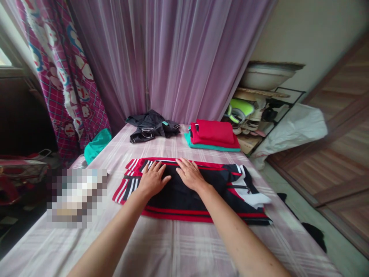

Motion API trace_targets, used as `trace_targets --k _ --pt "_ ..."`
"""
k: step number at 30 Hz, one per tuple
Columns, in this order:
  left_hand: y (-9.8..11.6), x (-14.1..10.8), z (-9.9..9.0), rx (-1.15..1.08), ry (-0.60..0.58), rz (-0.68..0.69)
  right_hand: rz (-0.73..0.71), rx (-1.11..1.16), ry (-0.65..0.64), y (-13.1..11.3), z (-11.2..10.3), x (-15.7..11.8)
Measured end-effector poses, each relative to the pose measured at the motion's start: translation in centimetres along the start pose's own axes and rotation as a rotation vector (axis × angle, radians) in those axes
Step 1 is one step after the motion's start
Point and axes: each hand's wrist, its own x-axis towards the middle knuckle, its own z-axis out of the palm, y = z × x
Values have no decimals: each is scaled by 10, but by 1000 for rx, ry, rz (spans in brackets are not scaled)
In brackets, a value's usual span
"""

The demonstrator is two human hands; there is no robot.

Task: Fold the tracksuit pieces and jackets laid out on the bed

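The left hand point(152, 179) and right hand point(189, 175) lie flat, fingers spread, gripping nothing, on one folded black-and-red track jacket point(175, 194) mid-desk point(173, 250). Good smoothing calls for even palm pressure, easing creases outward. Beyond: one crumpled dark garment point(152, 125) toward the far left corner; near the far right corner, one folded clothes stack point(216, 132), its layers too hidden to count surely.

In front of the flat, striped black-and-red clothing point(178, 196), a bare strip of the pink-and-white checked, cloth-covered worktop point(173, 250) is crossed by two bare forearms point(118, 227); another strip is left open behind. Farther back, passage is blocked by a crumpled black garment point(155, 129) and a folded red-and-teal fabric stack point(215, 132), separated by a narrow gap.
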Motion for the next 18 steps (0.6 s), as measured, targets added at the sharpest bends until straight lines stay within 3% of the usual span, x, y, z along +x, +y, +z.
trace_targets --k 2,4,6,9,13,16,18 --pt "2 1 15 62 -40 -12 91 -62 -28 43 -3 -7" --pt "-2 -2 25 91 -36 -1 299 -145 -68 98 -4 -20" --pt "-6 -4 30 97 -32 10 456 -173 -27 152 -7 -34" --pt "-11 -1 28 87 -39 10 415 -39 115 207 -13 -45" --pt "4 -3 19 36 39 3 331 137 314 233 -22 -53" --pt "45 -12 13 -109 101 119 202 72 247 238 -24 -70" --pt "82 -19 13 -210 23 242 187 -29 206 238 -24 -83"
